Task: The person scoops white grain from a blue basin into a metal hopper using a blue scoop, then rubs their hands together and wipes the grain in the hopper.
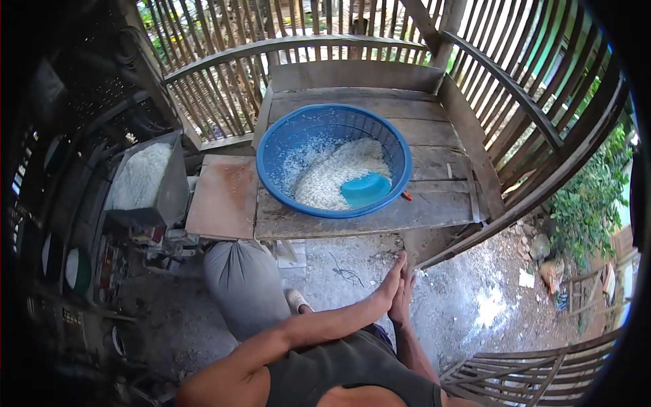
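My left hand and my right hand meet palm to palm in front of my body, fingers stretched out straight. Neither appears to hold anything. Beyond them, a large blue plastic basin rests on a wooden table. White grains that look like rice are heaped inside it, and loose ones cling to its wall. A turquoise plastic scoop or small bowl lies tilted on the grains at the basin's near side. Both hands are apart from the basin.
To the left stands a metal hopper filled with white grains, beside a flat board. A tied, full grey sack stands near my left leg. Slatted wooden railings enclose the table. A small red item lies beside the basin.
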The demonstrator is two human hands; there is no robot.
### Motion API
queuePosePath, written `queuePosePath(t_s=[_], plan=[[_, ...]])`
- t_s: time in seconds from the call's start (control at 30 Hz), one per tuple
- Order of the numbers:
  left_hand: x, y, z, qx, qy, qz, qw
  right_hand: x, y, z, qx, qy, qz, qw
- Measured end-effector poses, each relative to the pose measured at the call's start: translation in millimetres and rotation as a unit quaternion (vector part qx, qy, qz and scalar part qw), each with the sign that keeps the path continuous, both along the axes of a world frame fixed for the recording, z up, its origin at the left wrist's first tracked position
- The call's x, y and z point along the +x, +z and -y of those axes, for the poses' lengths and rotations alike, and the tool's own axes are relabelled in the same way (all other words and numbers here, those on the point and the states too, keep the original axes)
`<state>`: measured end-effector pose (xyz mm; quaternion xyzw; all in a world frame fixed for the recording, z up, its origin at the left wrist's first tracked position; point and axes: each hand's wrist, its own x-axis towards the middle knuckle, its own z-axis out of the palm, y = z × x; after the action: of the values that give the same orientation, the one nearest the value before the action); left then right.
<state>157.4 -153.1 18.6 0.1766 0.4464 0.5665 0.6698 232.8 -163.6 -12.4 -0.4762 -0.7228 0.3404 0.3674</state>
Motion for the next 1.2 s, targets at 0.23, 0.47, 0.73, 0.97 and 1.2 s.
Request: queuePosePath(t_s=[0.23, 0.47, 0.73, 0.97, 1.2], plan=[[-24.8, -0.8, 9.2, -0.110, -0.011, 0.083, 0.990, 5.9, 27.1, -14.5, 0.006, 0.011, -0.132, 0.991], [-122.3, 62.3, 23.5, 0.171, 0.119, -0.081, 0.975, -24.9, 17.3, -114.6, -0.134, -0.073, -0.248, 0.957], [-252.1, 57.0, -17.9, 0.001, 0.514, -0.266, 0.816, -117.9, 79.9, -247.8, -0.179, -0.017, -0.228, 0.957], [-292.7, 56.3, -4.8, 0.040, 0.533, -0.226, 0.814, -141.6, 57.3, -210.7, -0.154, -0.075, -0.225, 0.959], [-341.2, 84.8, 95.4, 0.067, 0.562, -0.166, 0.807, -206.2, 44.0, -96.2, -0.241, -0.091, -0.327, 0.909]])
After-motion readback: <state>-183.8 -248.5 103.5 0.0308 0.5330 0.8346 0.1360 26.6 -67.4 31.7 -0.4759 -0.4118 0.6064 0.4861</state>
